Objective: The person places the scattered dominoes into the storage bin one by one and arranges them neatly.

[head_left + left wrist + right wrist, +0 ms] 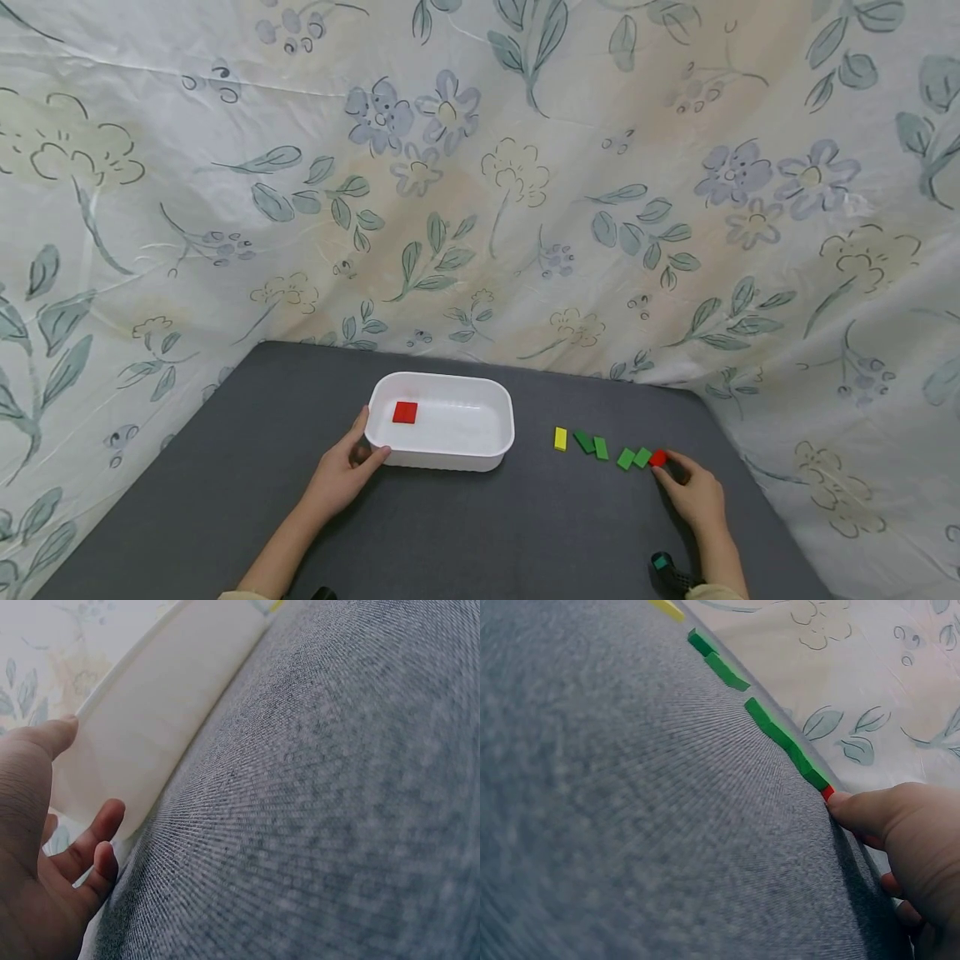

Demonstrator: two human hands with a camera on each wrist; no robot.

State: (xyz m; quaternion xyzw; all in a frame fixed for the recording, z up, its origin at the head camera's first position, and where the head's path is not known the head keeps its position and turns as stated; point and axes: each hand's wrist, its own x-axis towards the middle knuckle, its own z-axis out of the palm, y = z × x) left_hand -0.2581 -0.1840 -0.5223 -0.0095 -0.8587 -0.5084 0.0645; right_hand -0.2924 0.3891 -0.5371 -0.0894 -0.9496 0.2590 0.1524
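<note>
A white plastic tub (450,460) stands on the grey cloth, with red blocks (405,412) lying side by side on the left part of its floor. My left hand (339,473) holds the tub's left end, the thumb at its front corner and the fingers around the side; the left wrist view shows this hand (45,855) against the tub's wall (150,712). At the right, my right hand (693,493) pinches a small red block (657,457) between thumb and fingers, at the end of a row of blocks. That red block (827,793) is mostly covered by the thumb.
Left of the pinched block lie several green blocks (625,458) and a yellow block (560,439), in an uneven row right of the tub. The dark grey tabletop (487,533) ends at a floral curtain (480,208) behind.
</note>
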